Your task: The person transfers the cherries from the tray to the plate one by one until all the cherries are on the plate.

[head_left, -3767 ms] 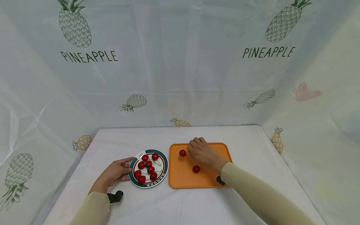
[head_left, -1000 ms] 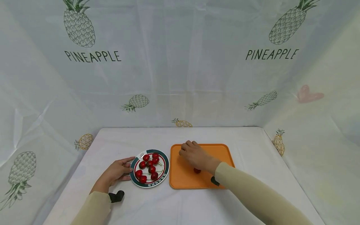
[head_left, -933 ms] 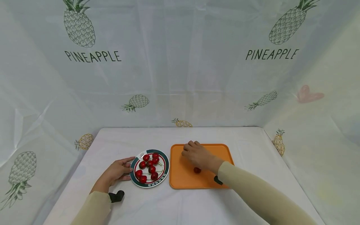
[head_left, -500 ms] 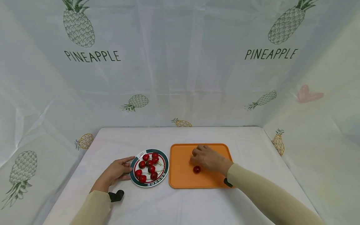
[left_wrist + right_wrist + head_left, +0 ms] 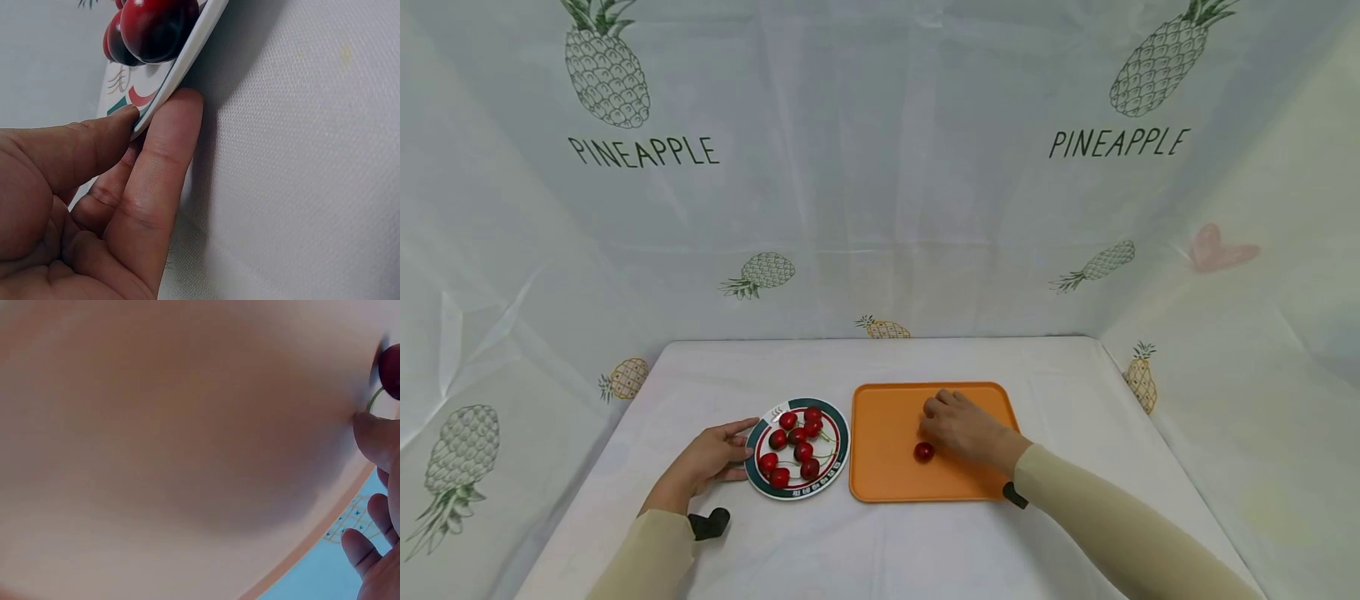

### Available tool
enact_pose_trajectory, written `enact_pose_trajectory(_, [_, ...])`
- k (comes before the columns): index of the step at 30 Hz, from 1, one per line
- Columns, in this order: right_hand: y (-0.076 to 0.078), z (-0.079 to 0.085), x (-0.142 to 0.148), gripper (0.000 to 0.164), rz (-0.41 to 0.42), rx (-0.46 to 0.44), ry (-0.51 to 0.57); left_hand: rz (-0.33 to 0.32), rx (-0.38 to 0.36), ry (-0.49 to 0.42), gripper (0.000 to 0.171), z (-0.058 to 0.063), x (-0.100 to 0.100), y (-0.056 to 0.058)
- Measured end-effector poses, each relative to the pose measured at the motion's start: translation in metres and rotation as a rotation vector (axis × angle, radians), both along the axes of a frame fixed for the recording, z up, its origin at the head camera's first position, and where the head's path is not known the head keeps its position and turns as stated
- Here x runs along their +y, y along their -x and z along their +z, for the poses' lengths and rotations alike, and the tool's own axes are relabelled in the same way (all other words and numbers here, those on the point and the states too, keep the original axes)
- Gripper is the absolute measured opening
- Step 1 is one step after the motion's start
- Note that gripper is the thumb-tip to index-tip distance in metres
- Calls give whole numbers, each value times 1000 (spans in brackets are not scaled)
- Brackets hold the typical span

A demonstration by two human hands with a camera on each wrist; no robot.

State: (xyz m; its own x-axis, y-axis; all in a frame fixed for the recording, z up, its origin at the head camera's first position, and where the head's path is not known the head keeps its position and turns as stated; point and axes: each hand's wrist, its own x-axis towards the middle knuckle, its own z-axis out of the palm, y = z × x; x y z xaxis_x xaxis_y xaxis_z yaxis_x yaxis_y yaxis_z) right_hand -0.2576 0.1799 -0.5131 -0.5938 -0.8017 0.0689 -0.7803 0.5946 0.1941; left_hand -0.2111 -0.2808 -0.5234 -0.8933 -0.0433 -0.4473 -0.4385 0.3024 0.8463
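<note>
My left hand [image 5: 707, 458] holds the near-left rim of a round white plate [image 5: 752, 469] with a dark green border. In the left wrist view the thumb [image 5: 94, 147] lies on top of the rim and a finger is underneath. Several red cherries [image 5: 802, 452] with stems lie on the plate. Over an orange tray [image 5: 880, 471], my right hand [image 5: 966, 429] has its fingers curled down beside one single cherry [image 5: 923, 452]. The right wrist view shows the thumb tip at the green stem [image 5: 375, 399] of that cherry, which appears pinched; the opposing fingertip is hidden.
Plate and tray stand side by side on a white-covered table [image 5: 880, 550], a narrow gap between them. Behind and at the sides hangs a pale cloth [image 5: 880, 192] with pineapple prints. Dark wrist straps [image 5: 709, 524] show at both cuffs.
A cherry held over the tray by the right hand was added to the plate. The right hand then moved back right to the last cherry on the tray. The left hand stayed at the plate.
</note>
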Motion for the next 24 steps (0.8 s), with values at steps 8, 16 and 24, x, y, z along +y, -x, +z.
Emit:
enact_pose_trajectory(8, [-8, -2, 15, 12, -28, 34, 38, 3, 8, -2, 62, 1, 1, -1])
enact_pose_trajectory(16, [-16, -9, 21, 11, -33, 8, 96, 4, 4, 2, 63, 2, 2, -2])
enact_pose_trajectory(24, [-18, -8, 17, 4, -28, -9, 132, 4, 12, -6, 63, 0, 1, -1])
